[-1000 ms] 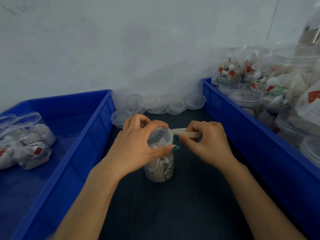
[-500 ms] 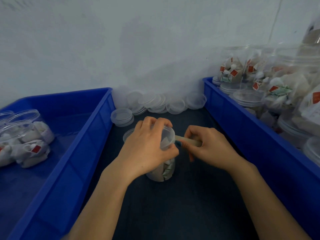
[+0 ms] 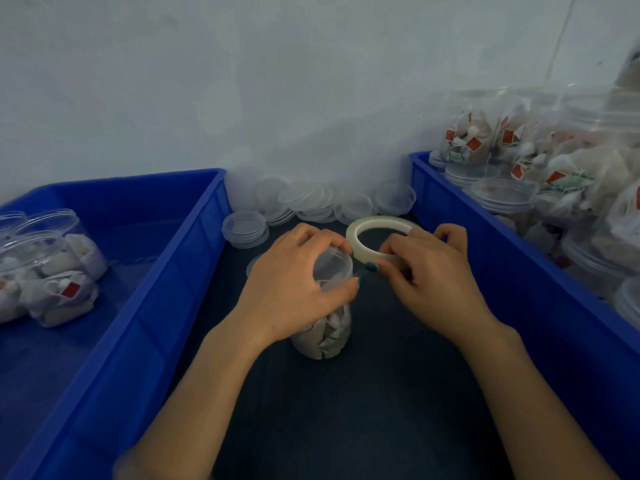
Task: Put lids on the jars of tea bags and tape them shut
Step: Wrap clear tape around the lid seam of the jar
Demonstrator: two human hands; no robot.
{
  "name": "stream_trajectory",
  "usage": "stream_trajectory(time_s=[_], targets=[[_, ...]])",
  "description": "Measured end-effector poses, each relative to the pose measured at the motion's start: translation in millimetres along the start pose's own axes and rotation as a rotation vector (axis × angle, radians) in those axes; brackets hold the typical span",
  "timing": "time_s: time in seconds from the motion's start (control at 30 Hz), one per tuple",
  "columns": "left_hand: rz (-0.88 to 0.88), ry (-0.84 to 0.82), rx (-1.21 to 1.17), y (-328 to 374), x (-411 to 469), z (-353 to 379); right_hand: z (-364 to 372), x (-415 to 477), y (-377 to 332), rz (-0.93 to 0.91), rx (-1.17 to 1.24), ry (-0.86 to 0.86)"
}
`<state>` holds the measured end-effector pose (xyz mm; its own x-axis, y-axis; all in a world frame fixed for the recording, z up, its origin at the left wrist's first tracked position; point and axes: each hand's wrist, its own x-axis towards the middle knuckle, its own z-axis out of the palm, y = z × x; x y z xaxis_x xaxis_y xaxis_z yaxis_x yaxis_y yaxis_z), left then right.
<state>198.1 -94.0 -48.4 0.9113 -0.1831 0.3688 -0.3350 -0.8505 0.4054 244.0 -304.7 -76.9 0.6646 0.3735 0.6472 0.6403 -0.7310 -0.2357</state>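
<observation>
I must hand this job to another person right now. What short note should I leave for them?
Left hand grips the jar of tea bags near its top, upright on the dark tabletop.
Right hand holds the tape roll beside the jar's lid.
Done: the lid is on this jar.
Left: tape it shut; whether tape already sticks, I cannot tell. More jars stand in the right blue bin; spare lids lie by the wall.
</observation>
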Motion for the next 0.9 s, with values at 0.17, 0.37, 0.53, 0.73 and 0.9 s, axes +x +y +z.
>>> stream_trajectory(time_s=[0.17,0.37,0.53,0.73,0.9], targets=[[0.054,-0.041,-0.104,-3,3,-2,7,0,-5,0.051,-0.033,0.057],[0.095,-0.066,-0.102,-4,6,-4,18,-3,-7,0.075,-0.015,0.038],[0.085,-0.154,0.139,-2,6,-12,15,-2,-1,0.006,0.012,-0.062],[0.045,-0.029,0.436,3,-5,-9,10,-3,4,0.003,0.017,-0.106],[0.036,-0.128,0.141,-4,-2,-17,7,-2,2,-0.023,0.006,-0.117]])
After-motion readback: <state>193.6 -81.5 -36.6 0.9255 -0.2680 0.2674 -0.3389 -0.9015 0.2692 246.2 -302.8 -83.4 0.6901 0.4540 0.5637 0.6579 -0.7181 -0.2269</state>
